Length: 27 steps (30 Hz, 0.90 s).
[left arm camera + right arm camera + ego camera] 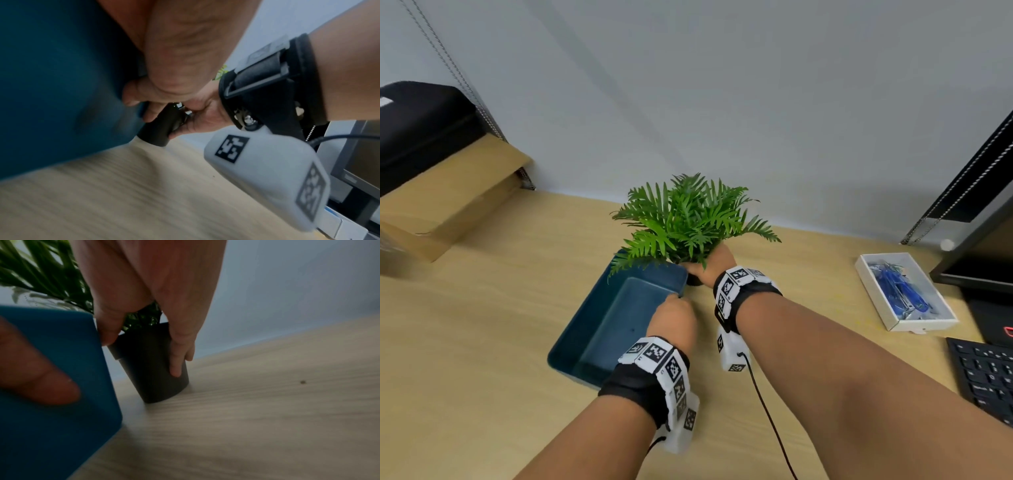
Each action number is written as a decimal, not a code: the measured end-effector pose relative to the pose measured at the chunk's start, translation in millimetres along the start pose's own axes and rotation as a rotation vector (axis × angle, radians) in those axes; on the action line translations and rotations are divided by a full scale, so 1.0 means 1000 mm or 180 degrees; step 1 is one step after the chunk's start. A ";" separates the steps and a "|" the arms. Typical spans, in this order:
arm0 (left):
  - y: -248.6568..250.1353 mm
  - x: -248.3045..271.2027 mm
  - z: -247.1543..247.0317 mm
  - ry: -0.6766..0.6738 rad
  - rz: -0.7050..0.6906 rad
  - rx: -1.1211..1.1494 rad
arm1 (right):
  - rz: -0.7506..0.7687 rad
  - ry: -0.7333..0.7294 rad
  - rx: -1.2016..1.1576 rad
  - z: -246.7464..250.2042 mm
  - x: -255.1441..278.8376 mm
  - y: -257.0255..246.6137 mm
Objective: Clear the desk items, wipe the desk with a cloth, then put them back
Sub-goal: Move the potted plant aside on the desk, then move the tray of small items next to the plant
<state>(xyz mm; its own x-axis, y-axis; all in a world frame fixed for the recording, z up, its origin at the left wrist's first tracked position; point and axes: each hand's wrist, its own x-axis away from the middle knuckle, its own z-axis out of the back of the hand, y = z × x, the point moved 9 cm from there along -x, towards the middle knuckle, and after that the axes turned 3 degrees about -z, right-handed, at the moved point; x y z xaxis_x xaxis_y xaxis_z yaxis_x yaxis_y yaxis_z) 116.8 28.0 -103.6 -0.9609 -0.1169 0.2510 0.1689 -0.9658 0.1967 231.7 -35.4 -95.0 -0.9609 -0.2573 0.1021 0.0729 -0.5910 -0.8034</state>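
Potted plant, green-fronded in a small black pot, is shown standing on the wooden desk just beside the far right corner of a dark teal tray. The pot is gripped near its rim by the right hand; in the right wrist view the thumb is seen curled on the side nearest the tray and the fingers are pressed together down the opposite wall, with the base of the pot resting on the desk. The right rim of the tray is held by the left hand, the fingers being curled over its edge; from the left wrist view the fingertips are seen bent against the outer wall. A white box holding blue items lies well apart on the right, near a black keyboard and a monitor. A cardboard box is seen at the far left.
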 end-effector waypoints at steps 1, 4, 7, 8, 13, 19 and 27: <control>-0.001 0.000 0.003 0.0037 0.0001 0.0016 | 0.0017 -0.0104 0.0115 -0.002 0.000 -0.002; -0.009 -0.003 0.008 0.0061 0.0010 0.0130 | -0.0112 -0.0427 0.0299 0.001 0.007 0.002; -0.014 -0.005 0.009 0.0056 0.0033 0.0255 | -0.0463 -0.0498 0.0062 0.015 0.022 0.023; -0.014 -0.004 0.009 0.0071 0.0020 0.0268 | -0.0557 -0.0496 0.0144 0.022 0.030 0.032; -0.016 0.003 0.024 0.0289 0.0172 0.0496 | -0.0881 -0.0144 0.1279 0.083 0.060 0.074; 0.015 0.029 0.062 0.1143 0.0212 0.0081 | -0.1841 0.0752 0.2378 0.184 0.110 0.139; 0.072 0.045 0.035 0.0753 -0.0242 0.0090 | -0.1940 0.1070 0.2281 0.235 0.160 0.199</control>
<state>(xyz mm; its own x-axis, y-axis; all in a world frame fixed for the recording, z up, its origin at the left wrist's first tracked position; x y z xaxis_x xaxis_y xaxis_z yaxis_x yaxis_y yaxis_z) 93.1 -38.4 -45.1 -0.9951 -0.0983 0.0061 0.0970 -0.9674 0.2338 154.9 -374.3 -100.2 -0.9054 0.4075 0.1188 -0.4202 -0.9002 -0.1142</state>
